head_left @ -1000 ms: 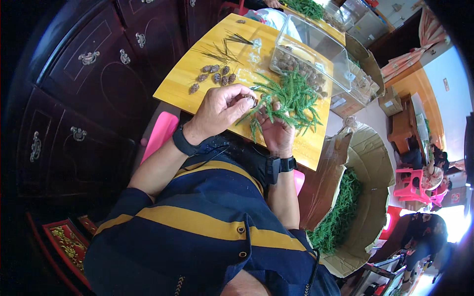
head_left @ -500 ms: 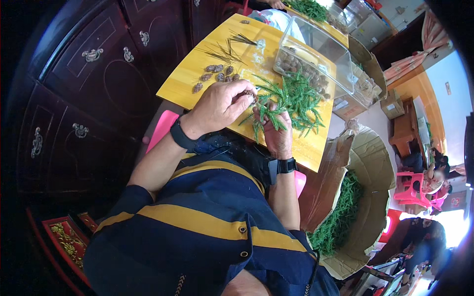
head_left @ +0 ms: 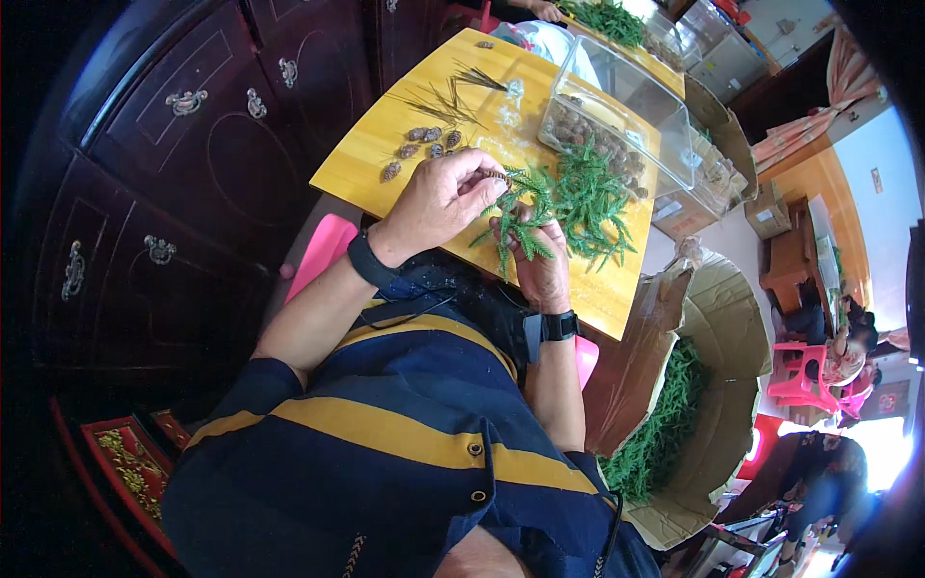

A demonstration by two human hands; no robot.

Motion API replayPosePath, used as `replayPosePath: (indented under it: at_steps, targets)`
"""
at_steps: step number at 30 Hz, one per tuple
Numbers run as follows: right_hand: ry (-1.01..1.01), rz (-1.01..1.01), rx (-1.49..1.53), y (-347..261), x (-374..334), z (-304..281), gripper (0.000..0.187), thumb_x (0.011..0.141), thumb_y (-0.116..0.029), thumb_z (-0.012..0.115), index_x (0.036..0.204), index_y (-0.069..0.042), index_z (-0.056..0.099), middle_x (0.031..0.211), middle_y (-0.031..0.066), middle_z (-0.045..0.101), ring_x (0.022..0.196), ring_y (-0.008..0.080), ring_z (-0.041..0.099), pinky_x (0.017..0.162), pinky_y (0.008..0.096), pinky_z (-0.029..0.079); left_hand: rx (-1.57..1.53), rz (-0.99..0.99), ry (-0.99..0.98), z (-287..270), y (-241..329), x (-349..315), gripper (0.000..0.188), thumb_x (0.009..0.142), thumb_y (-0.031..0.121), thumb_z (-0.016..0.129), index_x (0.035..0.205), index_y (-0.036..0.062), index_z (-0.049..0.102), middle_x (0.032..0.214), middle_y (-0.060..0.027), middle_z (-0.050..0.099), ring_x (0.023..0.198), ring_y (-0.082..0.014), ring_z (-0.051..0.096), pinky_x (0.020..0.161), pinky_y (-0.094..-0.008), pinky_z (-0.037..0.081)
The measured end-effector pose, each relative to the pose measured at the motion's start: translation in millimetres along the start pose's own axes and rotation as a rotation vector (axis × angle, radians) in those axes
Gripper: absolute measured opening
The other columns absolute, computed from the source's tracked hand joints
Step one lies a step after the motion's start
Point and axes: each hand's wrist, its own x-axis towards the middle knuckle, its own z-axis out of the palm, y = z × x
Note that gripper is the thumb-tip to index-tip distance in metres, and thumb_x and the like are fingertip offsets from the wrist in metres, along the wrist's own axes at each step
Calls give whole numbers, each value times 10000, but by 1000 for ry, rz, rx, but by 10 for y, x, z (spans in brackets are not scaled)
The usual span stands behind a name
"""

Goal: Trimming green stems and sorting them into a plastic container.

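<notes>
My left hand (head_left: 436, 204) pinches a brown pine cone (head_left: 495, 177) between thumb and fingers above the near edge of the yellow table (head_left: 395, 111). Close beside it, my right hand (head_left: 541, 265) is closed on a green artificial pine sprig (head_left: 520, 231), whose needles reach up to the cone. How the stem meets the cone is hidden by my fingers. A heap of similar green sprigs (head_left: 590, 207) lies just beyond my right hand. Several loose pine cones (head_left: 416, 135) rest left of my left hand.
Thin dark wire stems (head_left: 438, 99) lie toward the far left of the table. A clear plastic bin (head_left: 621, 82) with pine cones stands at its far right. An open cardboard box (head_left: 737, 332) full of greenery is at my right; dark cabinets (head_left: 193, 144) line the left.
The sprig and cone stay in my hands, with the fingers shifting slightly around them. The whole view has moved a little.
</notes>
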Motion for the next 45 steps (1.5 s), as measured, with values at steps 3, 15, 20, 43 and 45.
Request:
replayPosePath:
  at_steps: [3, 15, 20, 43, 45]
  targets:
    - [-9, -20, -5, 14, -1, 43, 130, 903, -36, 588, 1032, -38, 607, 1147, 88, 625, 1016, 277, 663, 912, 383, 527, -4, 8, 60, 86, -102, -22, 178, 1007, 143, 592, 1092, -10, 623, 881, -1, 632, 770, -47, 570, 683, -206, 476]
    - [33, -38, -22, 145, -19, 75, 190, 892, 26, 546, 1064, -22, 613, 1157, 79, 613, 992, 229, 633, 898, 383, 517, -57, 140, 167, 238, -318, -29, 163, 963, 83, 637, 1089, -15, 607, 940, -49, 660, 845, -96, 632, 748, -254, 514]
    - [-12, 6, -59, 139, -14, 35, 215, 887, 38, 540, 1079, -19, 618, 1100, 71, 630, 950, 214, 630, 880, 373, 522, -100, 127, 170, 254, -325, -54, 171, 910, 11, 639, 1075, 6, 593, 890, -73, 671, 744, -112, 660, 676, -263, 528]
    - [139, 26, -331, -11, -35, 176, 203, 948, -256, 582, 957, -66, 653, 876, -14, 626, 753, 94, 537, 717, 276, 447, 293, 253, 147, 247, -183, -121, 256, 819, -20, 685, 1056, 12, 594, 961, -165, 670, 887, -317, 691, 740, -368, 551]
    - [183, 9, -263, -27, -49, 269, 185, 947, -248, 585, 918, -77, 648, 835, -31, 596, 716, 83, 496, 677, 258, 413, 442, 349, 184, 256, -178, -124, 277, 809, -6, 696, 1066, 16, 593, 971, -178, 662, 901, -365, 670, 763, -392, 545]
